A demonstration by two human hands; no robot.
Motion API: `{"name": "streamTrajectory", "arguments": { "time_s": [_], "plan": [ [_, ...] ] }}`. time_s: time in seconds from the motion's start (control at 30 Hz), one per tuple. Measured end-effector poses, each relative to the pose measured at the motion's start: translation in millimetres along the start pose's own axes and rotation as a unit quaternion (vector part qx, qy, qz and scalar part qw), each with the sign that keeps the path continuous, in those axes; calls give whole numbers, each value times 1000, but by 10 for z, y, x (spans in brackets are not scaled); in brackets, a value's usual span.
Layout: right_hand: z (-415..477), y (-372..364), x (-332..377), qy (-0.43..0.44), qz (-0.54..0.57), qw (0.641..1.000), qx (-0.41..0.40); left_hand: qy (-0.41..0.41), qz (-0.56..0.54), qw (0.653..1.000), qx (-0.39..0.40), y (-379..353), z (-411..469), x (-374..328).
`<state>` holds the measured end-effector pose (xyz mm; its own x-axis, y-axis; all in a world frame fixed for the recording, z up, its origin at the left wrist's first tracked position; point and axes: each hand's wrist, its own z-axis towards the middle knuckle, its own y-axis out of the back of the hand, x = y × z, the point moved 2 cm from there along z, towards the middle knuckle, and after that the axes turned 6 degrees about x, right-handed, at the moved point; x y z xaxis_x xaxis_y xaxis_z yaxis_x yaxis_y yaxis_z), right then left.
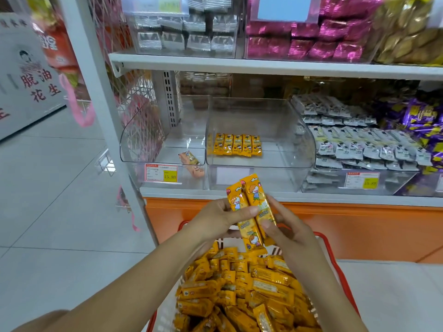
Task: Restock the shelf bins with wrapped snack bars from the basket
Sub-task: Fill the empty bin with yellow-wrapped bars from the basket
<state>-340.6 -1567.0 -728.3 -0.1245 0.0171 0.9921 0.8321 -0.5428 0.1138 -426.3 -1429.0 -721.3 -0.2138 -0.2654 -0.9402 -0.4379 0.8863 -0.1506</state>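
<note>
tag [161, 173] on left bin [134, 140] says 15.80 | left hand [215, 219] and right hand [288, 227] both pinching two bars [251, 202] between them, just over basket [329, 248]

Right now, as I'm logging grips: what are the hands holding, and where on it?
Two yellow snack bars, side by side; left hand and right hand pinch their middles.

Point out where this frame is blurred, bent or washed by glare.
Head view: the yellow bars in the left hand and right hand are sharp. On the top shelf, the pink packs smear with blur. The wide lens slants the white upright. The clear bin carries soft reflections. Light is even, shadows faint.
</note>
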Motion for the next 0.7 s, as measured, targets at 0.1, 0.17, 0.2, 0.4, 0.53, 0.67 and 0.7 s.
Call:
{"name": "streamTrajectory", "arguments": {
  "time_s": [0.1,0.17,0.2,0.4,0.53,0.67,0.7],
  "plan": [
    [-13,16,26,19,-73,997,-6,3,10,1000,-22,-16,-1,-52],
    [-14,29,35,11,-144,989,-14,7,14,999,-32,-26,4,-70],
    [-13,16,51,10,-170,985,-16,7,12,999,-37,-27,13,-75],
    [177,-168,188,74,-354,930,-69,-30,2,996,-84,-36,96,-265],
    [536,-91,468,90,-405,905,-92,-106,48,987,-110,44,143,-584],
    [1256,247,671,62,-433,888,-141,-205,300,889,-280,424,182,-794],
    [1486,335,682,31,-455,878,-146,-215,339,862,-311,517,187,-806]
  ]
}}
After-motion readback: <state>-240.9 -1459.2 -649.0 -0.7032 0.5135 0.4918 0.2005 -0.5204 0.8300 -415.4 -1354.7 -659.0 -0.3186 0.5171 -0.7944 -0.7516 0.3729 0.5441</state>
